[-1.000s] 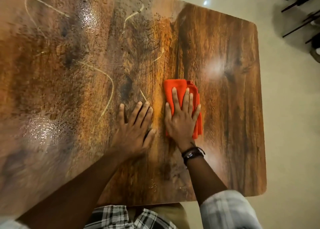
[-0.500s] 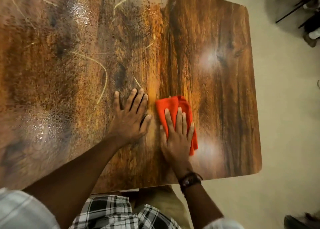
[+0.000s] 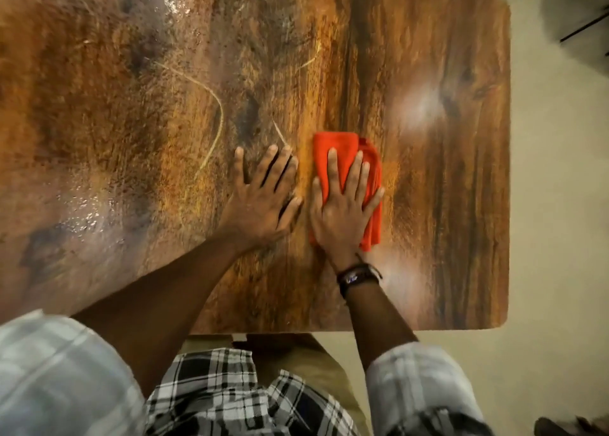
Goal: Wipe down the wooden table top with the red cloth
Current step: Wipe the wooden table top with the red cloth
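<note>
The wooden table top (image 3: 445,178) fills most of the view, with wet glossy patches and pale curved streaks on its left half. A folded red cloth (image 3: 342,158) lies flat on it, a little right of centre. My right hand (image 3: 342,211) presses palm-down on the cloth with its fingers spread, covering the cloth's near half. My left hand (image 3: 263,201) rests flat on the bare wood just left of the cloth, fingers apart, holding nothing.
The table's right edge (image 3: 509,172) and near edge (image 3: 395,330) border a pale floor (image 3: 560,204). Dark chair legs (image 3: 586,13) stand at the top right. A dark shoe-like object (image 3: 566,425) sits at the bottom right corner.
My right hand slid the cloth toward me and then back away across the wood. My left hand stayed flat beside it.
</note>
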The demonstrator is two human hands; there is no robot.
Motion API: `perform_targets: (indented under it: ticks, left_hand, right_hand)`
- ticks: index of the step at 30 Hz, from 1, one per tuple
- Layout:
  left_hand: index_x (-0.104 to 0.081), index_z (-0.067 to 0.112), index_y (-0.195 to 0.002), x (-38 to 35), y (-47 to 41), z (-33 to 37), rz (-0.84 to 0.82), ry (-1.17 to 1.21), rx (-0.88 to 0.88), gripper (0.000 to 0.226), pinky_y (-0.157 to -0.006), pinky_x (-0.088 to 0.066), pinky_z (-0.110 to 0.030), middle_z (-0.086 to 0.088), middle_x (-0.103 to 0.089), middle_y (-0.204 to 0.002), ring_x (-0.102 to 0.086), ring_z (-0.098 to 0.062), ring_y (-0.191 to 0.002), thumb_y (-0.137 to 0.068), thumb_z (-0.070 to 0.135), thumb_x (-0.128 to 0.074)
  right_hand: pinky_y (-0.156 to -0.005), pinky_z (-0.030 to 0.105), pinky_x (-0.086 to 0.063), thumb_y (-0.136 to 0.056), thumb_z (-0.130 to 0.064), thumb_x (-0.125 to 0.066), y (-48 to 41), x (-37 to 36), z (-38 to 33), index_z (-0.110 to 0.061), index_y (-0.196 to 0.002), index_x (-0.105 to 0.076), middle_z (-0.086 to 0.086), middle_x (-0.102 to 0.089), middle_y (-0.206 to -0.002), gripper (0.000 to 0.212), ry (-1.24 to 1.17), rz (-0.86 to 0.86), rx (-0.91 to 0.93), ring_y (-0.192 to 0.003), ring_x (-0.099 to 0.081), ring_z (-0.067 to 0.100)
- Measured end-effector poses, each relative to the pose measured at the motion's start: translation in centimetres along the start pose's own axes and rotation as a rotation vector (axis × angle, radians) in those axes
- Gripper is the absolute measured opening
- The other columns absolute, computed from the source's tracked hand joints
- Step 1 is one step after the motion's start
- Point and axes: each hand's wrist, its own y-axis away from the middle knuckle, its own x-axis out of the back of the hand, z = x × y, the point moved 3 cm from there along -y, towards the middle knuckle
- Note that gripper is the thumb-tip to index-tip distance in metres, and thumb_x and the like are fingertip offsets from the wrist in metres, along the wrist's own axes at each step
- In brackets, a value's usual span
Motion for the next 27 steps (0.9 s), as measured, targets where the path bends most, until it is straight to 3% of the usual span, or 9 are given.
perform_targets:
  ticks: [5, 9, 14, 18, 27]
  left_hand:
    - [-0.026, 0.007, -0.156, 0.1, 0.3, 0.1, 0.01, -0.003, -0.008, 0.068, -0.116, -0.007, -0.071, -0.011, -0.021, -0.165, -0.015, -0.028, -0.154, -0.103, 0.048, -0.03]
    - [-0.024, 0.008, -0.157, 0.2, 0.5, -0.1, -0.003, -0.006, -0.005, 0.069, -0.117, -0.004, -0.069, -0.01, -0.019, -0.166, -0.012, -0.026, -0.155, -0.103, 0.05, -0.027]
    - [-0.024, 0.008, -0.157, 0.2, 0.3, -0.1, -0.03, 0.001, -0.004, 0.069, -0.116, -0.005, -0.071, -0.011, -0.017, -0.166, -0.01, -0.028, -0.155, -0.102, 0.049, -0.024]
    - [-0.024, 0.008, -0.157, 0.1, 0.2, -0.1, -0.027, -0.007, -0.002, 0.069, -0.116, -0.006, -0.071, -0.012, -0.018, -0.166, -0.012, -0.029, -0.154, -0.103, 0.05, -0.023]
    - [-0.023, 0.006, -0.156, 0.0, 0.0, -0.3, -0.057, 0.005, -0.022, 0.065, -0.116, -0.002, -0.072, -0.013, -0.019, -0.165, -0.012, -0.03, -0.154, -0.103, 0.043, -0.023]
  right_hand:
    - [-0.119, 0.064, -0.011, -0.103, -0.051, -0.026, -1.1, -0.1, 0.0, -0.033, -0.159, -0.019, 0.009, -0.015, -0.167, 0.059, 0.018, 0.022, 0.036, -0.155, -0.013, 0.027]
    - [-0.12, 0.065, -0.006, -0.102, -0.052, -0.021, 6.8, 0.6, 2.7, -0.034, -0.16, -0.008, 0.007, -0.004, -0.168, 0.062, -0.052, -0.102, 0.098, -0.156, -0.001, 0.024]
    - [-0.116, 0.069, -0.014, -0.103, -0.052, -0.023, 15.1, 0.5, 5.2, -0.034, -0.159, -0.013, 0.008, -0.006, -0.168, 0.06, -0.077, -0.126, 0.076, -0.155, -0.006, 0.026]
    - [-0.115, 0.072, -0.013, -0.104, -0.053, -0.018, 11.6, 0.2, 2.6, -0.033, -0.16, -0.007, 0.011, -0.005, -0.167, 0.06, -0.022, -0.117, 0.058, -0.155, -0.005, 0.03]
    - [-0.117, 0.068, -0.008, -0.103, -0.052, -0.023, 1.1, -0.6, -2.4, -0.031, -0.158, -0.023, 0.013, -0.016, -0.166, 0.059, 0.002, 0.017, -0.026, -0.154, -0.012, 0.03]
